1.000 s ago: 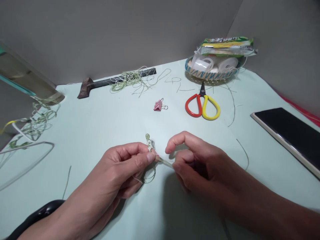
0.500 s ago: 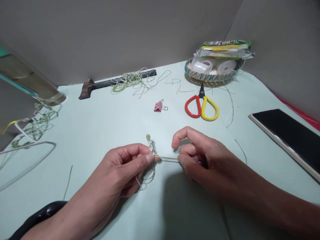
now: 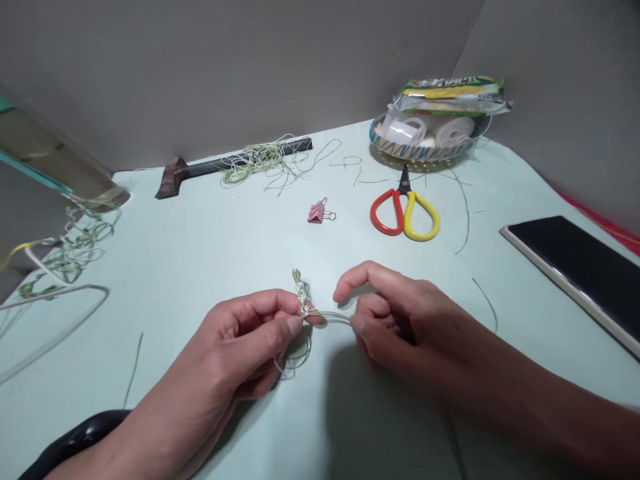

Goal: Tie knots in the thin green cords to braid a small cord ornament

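The right hand (image 3: 400,320) has moved back toward the left hand (image 3: 245,333), slackening the green strands (image 3: 331,314) pinched between them just above the desk (image 3: 200,253), while the left thumb and forefinger grip a short knotted cord (image 3: 301,292), seemingly only begun, with loose loops (image 3: 296,355) still unknotted below.

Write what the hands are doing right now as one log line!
left hand: pinching small green-and-white knotted cord | right hand: pinching its loose strands | nearby: red-and-yellow scissors, pink binder clip
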{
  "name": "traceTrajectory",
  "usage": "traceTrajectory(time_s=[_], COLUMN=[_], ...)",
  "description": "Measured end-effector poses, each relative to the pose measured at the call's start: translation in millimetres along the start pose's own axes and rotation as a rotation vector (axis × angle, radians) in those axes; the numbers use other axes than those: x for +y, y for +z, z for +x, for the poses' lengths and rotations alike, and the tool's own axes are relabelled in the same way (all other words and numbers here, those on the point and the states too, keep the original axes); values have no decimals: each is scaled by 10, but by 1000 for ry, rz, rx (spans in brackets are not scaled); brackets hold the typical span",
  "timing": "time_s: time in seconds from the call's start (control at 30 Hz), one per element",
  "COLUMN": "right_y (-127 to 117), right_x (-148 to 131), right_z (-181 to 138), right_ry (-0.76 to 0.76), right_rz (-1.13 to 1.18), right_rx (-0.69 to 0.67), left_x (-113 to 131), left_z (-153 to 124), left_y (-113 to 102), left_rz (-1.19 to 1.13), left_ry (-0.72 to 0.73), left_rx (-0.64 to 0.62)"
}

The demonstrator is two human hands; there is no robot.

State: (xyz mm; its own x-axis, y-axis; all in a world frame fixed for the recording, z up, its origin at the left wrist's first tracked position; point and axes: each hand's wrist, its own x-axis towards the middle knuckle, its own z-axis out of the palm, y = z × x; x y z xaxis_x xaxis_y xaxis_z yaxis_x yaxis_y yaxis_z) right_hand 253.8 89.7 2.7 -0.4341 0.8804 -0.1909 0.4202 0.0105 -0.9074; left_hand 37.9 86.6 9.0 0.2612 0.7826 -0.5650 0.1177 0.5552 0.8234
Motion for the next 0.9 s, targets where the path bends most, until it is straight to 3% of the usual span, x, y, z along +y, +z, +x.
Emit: traceTrajectory(time_s=[0.43,0.6,0.9], right_y=[-23,-3,62], right_x=[-46,-33,-21], right_z=[1,29,184], right_ry=[38,-35,48], right_rz=[-66,-82,127], right_rx=[-52,0,-78], left_x=[-82,-65,-90], left_z=[-28,-11,2], left_y=[19,54,36], left_rz=[-9,5,55], left_ry=[-8,15,120], left_rx=[67,70,70])
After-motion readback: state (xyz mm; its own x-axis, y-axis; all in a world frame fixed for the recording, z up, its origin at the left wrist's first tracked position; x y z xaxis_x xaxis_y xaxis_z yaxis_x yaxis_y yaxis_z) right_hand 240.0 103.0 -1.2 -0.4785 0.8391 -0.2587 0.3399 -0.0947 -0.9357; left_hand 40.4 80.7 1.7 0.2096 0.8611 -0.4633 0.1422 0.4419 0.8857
